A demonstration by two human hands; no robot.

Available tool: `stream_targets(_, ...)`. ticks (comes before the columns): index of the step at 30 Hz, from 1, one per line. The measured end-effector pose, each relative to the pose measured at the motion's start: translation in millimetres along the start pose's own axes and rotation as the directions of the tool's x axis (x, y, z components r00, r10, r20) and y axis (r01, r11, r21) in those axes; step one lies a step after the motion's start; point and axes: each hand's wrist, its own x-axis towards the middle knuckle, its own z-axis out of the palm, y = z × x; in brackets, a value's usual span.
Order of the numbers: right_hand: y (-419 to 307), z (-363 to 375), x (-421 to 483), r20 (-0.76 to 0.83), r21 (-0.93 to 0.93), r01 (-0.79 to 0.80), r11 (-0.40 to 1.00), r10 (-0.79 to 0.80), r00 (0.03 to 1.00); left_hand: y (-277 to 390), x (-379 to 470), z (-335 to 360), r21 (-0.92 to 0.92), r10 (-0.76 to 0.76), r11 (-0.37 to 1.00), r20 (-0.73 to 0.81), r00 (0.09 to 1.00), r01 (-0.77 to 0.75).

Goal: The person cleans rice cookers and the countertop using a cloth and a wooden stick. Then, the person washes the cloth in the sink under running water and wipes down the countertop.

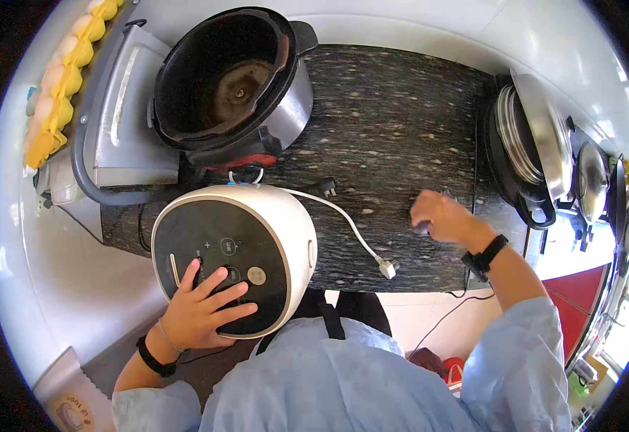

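Note:
My left hand (206, 308) lies with spread fingers on the black touch panel of a white rounded countertop cooker (299, 237), which stands at the counter's front left. From behind this cooker a white power cord (349, 216) curves right and ends in a white plug (387, 268) near the front edge. Over the right part of the dark speckled counter (390, 124), my right hand (441, 216) is blurred, its fingers curled downward. Something small and dark shows under those fingers; I cannot tell whether it is held.
An electric pressure cooker (233, 92) stands lidless at the back left, its inside stained. Beside it are a silver-grey appliance (131, 102) and a yellow egg tray (71, 92). A black plug (329, 186) lies mid-counter. At right, a pan (520, 135) with steel lids sits near the stove.

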Motion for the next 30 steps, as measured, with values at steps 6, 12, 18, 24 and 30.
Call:
stream_targets(6,-28,8,159,-0.281,-0.033,0.2,0.979,-0.201,0.938,1,-1,1,0.004,0.0,1.0,-0.015,1.0,0.0)
stream_targets(12,-24,92,241,-0.172,-0.205,0.385,0.9,-0.42,0.891,-2,5,2,0.003,0.02,1.0,-0.018,1.0,-0.02)
stream_targets(18,10,50,187,-0.091,-0.081,0.355,0.931,-0.361,0.928,1,0,3,-0.011,-0.014,1.0,-0.032,0.999,0.013)
stream_targets(24,15,22,24,-0.151,-0.136,0.17,0.976,-0.19,0.97,8,8,-3,-0.045,-0.038,0.998,-0.08,0.996,0.035)
stream_targets(30,-8,13,-10,-0.081,-0.193,0.011,0.981,-0.028,0.996,20,26,-5,-0.032,-0.041,0.999,-0.218,0.975,0.035)
